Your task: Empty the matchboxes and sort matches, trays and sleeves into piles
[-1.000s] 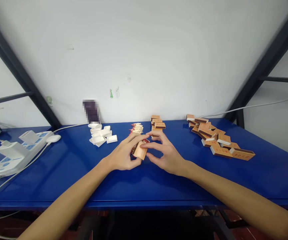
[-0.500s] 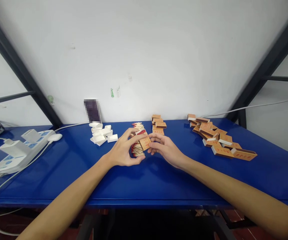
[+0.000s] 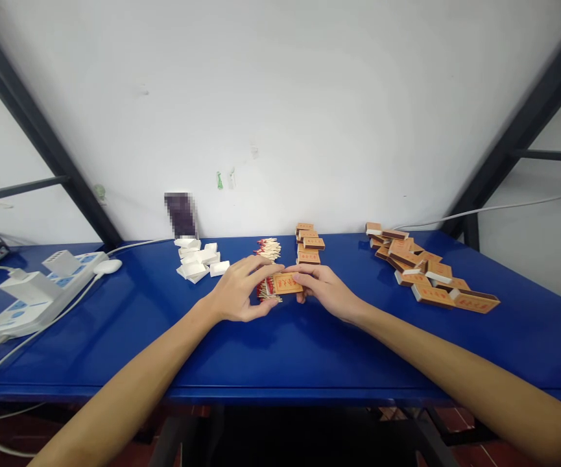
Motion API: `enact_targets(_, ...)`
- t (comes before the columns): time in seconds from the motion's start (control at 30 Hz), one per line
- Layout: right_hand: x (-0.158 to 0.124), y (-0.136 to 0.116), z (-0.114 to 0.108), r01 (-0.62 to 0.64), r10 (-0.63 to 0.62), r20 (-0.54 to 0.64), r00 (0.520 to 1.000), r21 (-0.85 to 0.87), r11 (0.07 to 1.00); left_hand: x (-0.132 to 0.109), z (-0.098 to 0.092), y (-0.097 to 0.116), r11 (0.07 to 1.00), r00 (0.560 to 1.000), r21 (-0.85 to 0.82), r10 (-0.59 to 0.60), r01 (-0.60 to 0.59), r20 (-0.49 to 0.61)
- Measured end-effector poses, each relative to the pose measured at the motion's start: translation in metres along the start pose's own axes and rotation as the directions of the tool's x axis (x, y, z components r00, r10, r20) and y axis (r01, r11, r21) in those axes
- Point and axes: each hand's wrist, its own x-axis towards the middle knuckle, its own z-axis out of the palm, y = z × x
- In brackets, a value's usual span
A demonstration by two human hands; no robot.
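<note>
A tan matchbox [image 3: 286,283] with red print is held between my two hands, over the loose matches. Its left end is partly open and shows red match heads. My right hand [image 3: 329,293] pinches the box's right end between thumb and fingers. At the left end, the fingers of my left hand [image 3: 241,290] curl along the far edge while its thumb lies on the near side. Loose red-headed matches [image 3: 269,249] lie in a pile just behind, with more partly hidden under the box and my left hand.
White empty match trays [image 3: 195,258] are heaped to the left, before a pixelated dark object [image 3: 179,215]. Closed matchboxes [image 3: 308,244] are stacked behind my right hand. Matchbox sleeves or boxes [image 3: 409,259] spread at right. A white power strip [image 3: 47,298] with cables occupies the far left.
The matchbox has turned from a slant to lie nearly level, its open end now facing left. My left fingers have lowered and closed in around that end; my right hand has turned with the box.
</note>
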Motion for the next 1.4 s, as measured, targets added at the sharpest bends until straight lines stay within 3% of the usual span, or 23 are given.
enact_targets(0.27, 0.002, 0.005, -0.003, 0.057, -0.057, -0.062, 0.996, -0.007, 0.998, -0.003, 0.004, -0.004, 0.985, 0.981, -0.054, -0.156, 0.163, 0.116)
enact_targets(0.53, 0.008, 0.009, -0.007, 0.06, -0.07, -0.112, 0.991, -0.091, 0.994, -0.004, 0.003, -0.014, 0.981, 0.971, -0.032, -0.184, 0.191, 0.151)
enact_targets(0.73, 0.013, 0.015, -0.014, 0.044, -0.057, -0.119, 0.991, -0.116, 0.992, -0.008, 0.008, -0.021, 0.962, 0.962, -0.086, -0.247, 0.258, 0.119)
enact_targets(0.9, 0.016, 0.013, -0.018, 0.033, -0.053, -0.192, 0.98, -0.106, 0.994, -0.011, 0.011, -0.027, 0.905, 0.922, -0.173, -0.379, 0.388, 0.082)
enact_targets(1.1, 0.021, 0.009, -0.035, 0.092, -0.142, -0.334, 0.932, -0.159, 0.983, -0.012, 0.014, -0.035, 0.789, 0.832, -0.288, -0.553, 0.543, 0.055)
enact_targets(1.27, 0.024, 0.003, -0.056, 0.185, -0.31, -0.434, 0.846, -0.306, 0.934, -0.012, 0.015, -0.038, 0.705, 0.774, -0.379, -0.631, 0.599, 0.049)
enact_targets(1.4, 0.026, 0.002, -0.074, 0.212, -0.365, -0.495, 0.789, -0.339, 0.917, -0.011, 0.016, -0.041, 0.643, 0.736, -0.445, -0.675, 0.623, 0.054)
